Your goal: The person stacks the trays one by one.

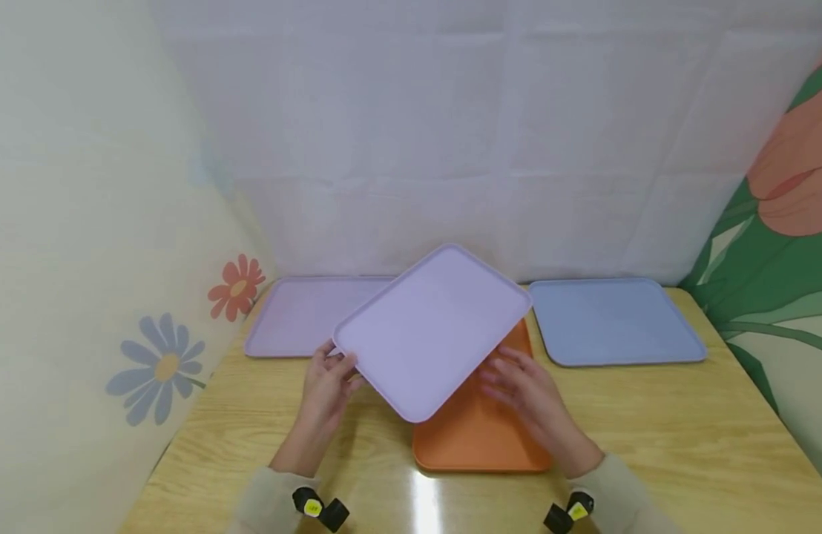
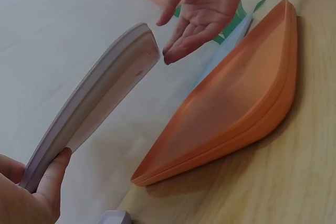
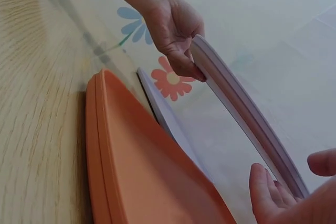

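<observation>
A light purple tray [image 1: 438, 334] is held up in the air, turned cornerwise and tilted. My left hand [image 1: 327, 386] pinches its left corner, thumb on one face and fingers on the other. Close to the tray's lower right edge is my right hand [image 1: 524, 389], its fingers extended and the thumb apart; whether the fingertips touch the edge I cannot tell. Beneath the raised tray, an orange tray [image 1: 481, 441] lies on the table, partly covered from the head view. Its side [image 2: 273, 114] shows a line like two stacked rims.
Another light purple tray [image 1: 297, 319] lies at the back left, partly hidden by the raised one. A blue tray [image 1: 618, 322] lies at the back right. Behind the wooden table [image 1: 658, 430] hangs a white cloth [image 1: 398, 148], with flower-patterned coverings on both sides.
</observation>
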The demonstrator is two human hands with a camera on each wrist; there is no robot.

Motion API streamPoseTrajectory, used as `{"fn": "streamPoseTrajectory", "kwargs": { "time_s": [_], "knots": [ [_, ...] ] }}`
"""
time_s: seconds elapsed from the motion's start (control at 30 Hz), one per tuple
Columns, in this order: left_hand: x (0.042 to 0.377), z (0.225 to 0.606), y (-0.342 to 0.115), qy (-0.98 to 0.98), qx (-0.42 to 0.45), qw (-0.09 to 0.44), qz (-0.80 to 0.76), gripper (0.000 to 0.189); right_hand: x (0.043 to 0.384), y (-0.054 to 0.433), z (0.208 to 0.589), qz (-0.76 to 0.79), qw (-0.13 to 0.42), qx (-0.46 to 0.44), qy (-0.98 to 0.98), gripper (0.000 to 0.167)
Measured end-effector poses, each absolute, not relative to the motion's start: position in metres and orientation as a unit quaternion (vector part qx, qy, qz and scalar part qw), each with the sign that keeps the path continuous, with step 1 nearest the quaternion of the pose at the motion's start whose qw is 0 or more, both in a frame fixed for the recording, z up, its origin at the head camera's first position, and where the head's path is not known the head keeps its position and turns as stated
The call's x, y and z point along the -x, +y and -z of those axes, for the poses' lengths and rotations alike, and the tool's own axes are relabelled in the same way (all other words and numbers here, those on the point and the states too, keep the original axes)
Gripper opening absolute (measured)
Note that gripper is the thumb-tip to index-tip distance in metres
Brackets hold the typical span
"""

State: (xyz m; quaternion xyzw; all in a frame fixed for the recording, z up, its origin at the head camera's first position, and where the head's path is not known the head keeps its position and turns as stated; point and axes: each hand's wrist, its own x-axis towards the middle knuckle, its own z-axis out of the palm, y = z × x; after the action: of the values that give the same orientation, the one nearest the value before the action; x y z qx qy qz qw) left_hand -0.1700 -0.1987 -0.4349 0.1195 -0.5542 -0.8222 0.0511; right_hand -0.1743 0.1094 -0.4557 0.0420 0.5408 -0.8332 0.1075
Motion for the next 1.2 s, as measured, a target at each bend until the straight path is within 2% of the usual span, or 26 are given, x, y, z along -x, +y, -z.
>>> {"fn": "streamPoseTrajectory", "kwargs": {
  "time_s": [0.27, 0.63, 0.97, 1.07, 1.2],
  "knots": [
    [0.167, 0.443, -0.188, -0.562, -0.111, 0.057, 0.818, 0.053, 0.182, 0.103, 0.454, 0.852, 0.087, -0.063, 0.512, 0.038],
    [0.16, 0.449, -0.17, -0.576, -0.089, 0.052, 0.811, 0.057, 0.187, 0.105, 0.457, 0.831, 0.05, -0.091, 0.546, 0.054],
    [0.153, 0.453, -0.162, -0.578, -0.084, 0.054, 0.81, 0.057, 0.19, 0.112, 0.458, 0.81, 0.045, -0.121, 0.571, 0.058],
    [0.151, 0.453, -0.163, -0.579, -0.078, 0.04, 0.811, 0.056, 0.191, 0.116, 0.459, 0.808, 0.047, -0.119, 0.575, 0.058],
    [0.151, 0.451, -0.172, -0.587, -0.064, -0.011, 0.807, 0.047, 0.193, 0.126, 0.458, 0.804, 0.055, -0.116, 0.58, 0.057]
  ]
}}
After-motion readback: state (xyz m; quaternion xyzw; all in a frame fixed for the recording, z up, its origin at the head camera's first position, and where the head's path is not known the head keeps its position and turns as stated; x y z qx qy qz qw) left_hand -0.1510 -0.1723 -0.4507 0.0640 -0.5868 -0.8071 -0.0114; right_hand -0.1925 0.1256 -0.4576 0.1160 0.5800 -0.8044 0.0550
